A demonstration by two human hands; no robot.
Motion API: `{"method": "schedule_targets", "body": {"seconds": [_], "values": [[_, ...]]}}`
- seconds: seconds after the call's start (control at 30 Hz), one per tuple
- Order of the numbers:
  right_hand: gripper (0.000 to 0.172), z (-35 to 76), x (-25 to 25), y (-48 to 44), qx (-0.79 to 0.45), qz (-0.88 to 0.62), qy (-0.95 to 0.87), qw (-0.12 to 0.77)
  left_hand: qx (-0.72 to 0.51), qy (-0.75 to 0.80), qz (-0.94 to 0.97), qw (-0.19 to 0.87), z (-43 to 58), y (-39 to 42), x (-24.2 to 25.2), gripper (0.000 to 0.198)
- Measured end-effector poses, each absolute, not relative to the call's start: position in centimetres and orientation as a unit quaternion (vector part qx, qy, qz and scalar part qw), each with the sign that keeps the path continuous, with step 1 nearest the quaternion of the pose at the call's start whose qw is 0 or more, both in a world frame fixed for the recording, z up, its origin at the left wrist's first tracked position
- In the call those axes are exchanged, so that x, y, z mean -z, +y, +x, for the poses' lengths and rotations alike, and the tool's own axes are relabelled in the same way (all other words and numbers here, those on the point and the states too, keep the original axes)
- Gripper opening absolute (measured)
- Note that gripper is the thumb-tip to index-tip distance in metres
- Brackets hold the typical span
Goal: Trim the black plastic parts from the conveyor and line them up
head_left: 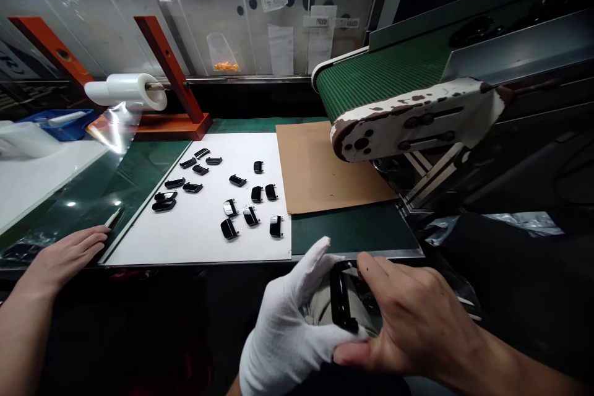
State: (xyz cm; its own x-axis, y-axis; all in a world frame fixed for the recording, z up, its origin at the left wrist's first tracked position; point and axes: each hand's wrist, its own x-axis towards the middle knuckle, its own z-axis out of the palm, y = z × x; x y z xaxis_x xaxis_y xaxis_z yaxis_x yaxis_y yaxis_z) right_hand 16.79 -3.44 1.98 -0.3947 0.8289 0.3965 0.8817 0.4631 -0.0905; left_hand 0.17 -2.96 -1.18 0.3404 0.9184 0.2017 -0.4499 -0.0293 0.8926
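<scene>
A glossy black plastic part [340, 297], long and narrow, is held upright between my two hands, below the front edge of the bench. My left hand [290, 328], in a white glove, curls around it from the left, fingers at the top end and thumb at the bottom end. From the right, my bare right hand [413, 309] closes on the same part, with its fingertips near the top and its thumb near the bottom. Similar small black parts [251, 216] lie spread over a white sheet [195, 241] on the bench.
A brown cardboard sheet [325, 179] lies right of the white sheet, under the end of a green conveyor belt [385, 83]. At left, a film roll [134, 91] hangs on an orange stand [167, 68]. Another person's hand [69, 260] rests at the bench edge near a pale stick [112, 218].
</scene>
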Motion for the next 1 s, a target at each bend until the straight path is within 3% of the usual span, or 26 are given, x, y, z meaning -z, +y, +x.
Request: {"method": "schedule_targets", "body": {"seconds": [0.57,1.0], "values": [[0.085,16.8,-1.8,-3.4,0.117,-0.486,-0.847,0.181,-0.513,0.310,0.492,0.631,0.2,-3.0,0.9,0.083],[0.080,17.0,-1.0,-3.0,0.104,-0.474,-0.853,0.192,-0.567,0.277,0.392,0.670,1.1,-2.9,0.0,0.072]]}}
